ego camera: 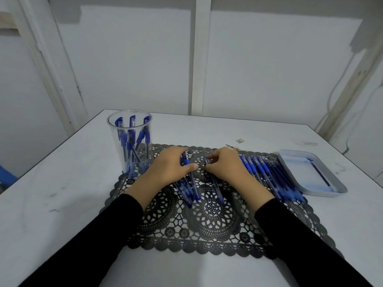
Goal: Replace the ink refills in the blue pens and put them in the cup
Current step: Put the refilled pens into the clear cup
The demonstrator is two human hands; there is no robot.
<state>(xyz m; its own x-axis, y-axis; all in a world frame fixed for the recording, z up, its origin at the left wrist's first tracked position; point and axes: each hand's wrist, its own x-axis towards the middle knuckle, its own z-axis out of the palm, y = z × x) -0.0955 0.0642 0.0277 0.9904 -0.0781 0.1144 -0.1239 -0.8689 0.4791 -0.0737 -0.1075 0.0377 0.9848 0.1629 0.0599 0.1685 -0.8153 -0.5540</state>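
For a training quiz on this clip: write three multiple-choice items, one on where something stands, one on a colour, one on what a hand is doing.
1. Where does the cup stand?
A. At the far left corner of the mat
B. On a shelf
C. On the floor

2. What colour is the mat?
A. White
B. Black
C. Red

3. What is the left hand doing?
A. Lying flat and empty
B. Gripping a bundle of blue pens
C. Lifting the cup

Answers:
1 A: the clear cup stands at that corner of the mat, with pens in it.
2 B: the lace pattern shows black against the pale table.
3 B: its fingers curl round several pens whose ends rest on the mat.
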